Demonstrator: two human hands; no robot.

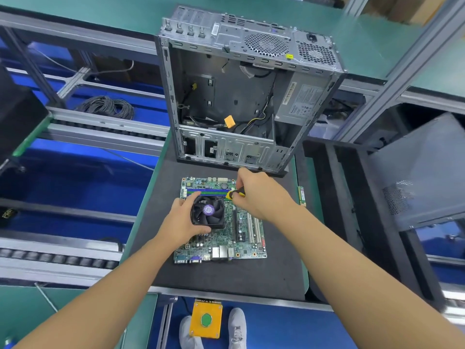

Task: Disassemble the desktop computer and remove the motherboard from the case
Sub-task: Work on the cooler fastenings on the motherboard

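The green motherboard [247,238] lies flat on the black mat [226,275], in front of the open metal computer case [231,96]. A black CPU cooler fan [208,211] with a purple hub sits on the board. My left hand [181,220] grips the fan's left side, fingers curled round it. My right hand [259,191] holds a yellow-and-black screwdriver [235,193], its tip pointing down-left at the fan's upper right corner. The case stands on its side with loose cables and a power supply [299,102] inside.
A small green module [302,196] lies on the mat's right edge. A grey case side panel [422,177] leans at the right. Roller conveyors [57,259] and blue bins lie to the left. A yellow box with a green button [206,321] sits below, between two shoes.
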